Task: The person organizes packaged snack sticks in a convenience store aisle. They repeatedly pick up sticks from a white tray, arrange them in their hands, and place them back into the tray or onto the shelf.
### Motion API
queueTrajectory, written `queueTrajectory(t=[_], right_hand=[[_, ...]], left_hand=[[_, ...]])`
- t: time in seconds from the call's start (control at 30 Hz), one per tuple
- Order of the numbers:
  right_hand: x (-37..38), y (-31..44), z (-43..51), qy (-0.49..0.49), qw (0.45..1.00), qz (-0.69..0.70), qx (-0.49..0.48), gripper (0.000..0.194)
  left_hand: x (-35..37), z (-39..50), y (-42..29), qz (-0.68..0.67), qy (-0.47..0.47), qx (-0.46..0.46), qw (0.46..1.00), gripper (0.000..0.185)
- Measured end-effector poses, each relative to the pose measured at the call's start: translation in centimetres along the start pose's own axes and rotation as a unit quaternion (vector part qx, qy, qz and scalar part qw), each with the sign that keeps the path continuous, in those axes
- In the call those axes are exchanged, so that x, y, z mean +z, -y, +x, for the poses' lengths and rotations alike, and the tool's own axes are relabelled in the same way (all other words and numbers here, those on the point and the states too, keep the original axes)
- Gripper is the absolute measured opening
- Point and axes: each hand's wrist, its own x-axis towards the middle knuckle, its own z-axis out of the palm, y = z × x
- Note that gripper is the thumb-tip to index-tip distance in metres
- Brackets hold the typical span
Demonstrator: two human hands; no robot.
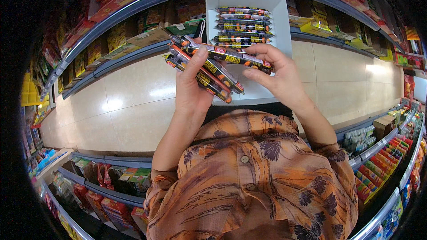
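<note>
My left hand (195,86) is closed around several sausages in black printed film, fanned out at different angles. A lower black sausage (203,80) in that bundle slants towards me, beside a reddish edge. The uppermost sausage (222,52) reaches across to my right hand (278,70), its far end lying between my right thumb and fingers. Beneath both hands stands a white open box (282,23). Inside it, similar black sausages (245,26) lie crosswise in a row. My hands and the bundle hide part of the near side of the box.
Ahead runs a grey store shelf (140,6) with packaged goods. The tiled floor (140,106) shows on both sides of me. Behind me are more shelves, with red boxes (115,210) at left, and wrapped bottles (358,136) and colourful packets (380,166) at right.
</note>
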Motion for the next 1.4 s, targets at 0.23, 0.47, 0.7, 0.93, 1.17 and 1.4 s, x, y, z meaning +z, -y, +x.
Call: queueTrajectory(t=[0.23,0.47,0.7,0.93,1.17,1.4], right_hand=[[-1.4,0.3,0.1,0.090,0.995,-0.030,0.035,0.031],[-0.9,0.2,0.5,0.089,0.989,-0.122,-0.002,0.030],[-1.6,-0.5,1.2,0.045,0.977,-0.190,-0.087,0.029],[-2.3,-1.3,1.2,0.000,0.950,-0.270,-0.156,0.027],[-3.0,-2.6,1.2,0.032,0.923,-0.362,-0.123,0.024],[-1.0,-5.5,0.3,0.114,0.862,-0.469,-0.154,0.020]], left_hand=[[0.2,-0.1,-0.3,0.016,-0.016,-0.015,1.000,0.038],[0.4,0.0,-0.1,-0.004,-0.032,-0.022,0.999,0.037],[-0.3,0.2,-0.7,-0.055,-0.009,-0.025,0.998,0.037],[-1.1,0.9,-0.8,-0.089,0.027,-0.022,0.995,0.037],[-1.6,0.7,-1.9,-0.080,0.047,-0.001,0.996,0.036],[-1.8,0.9,-2.4,-0.076,0.069,0.017,0.995,0.038]])
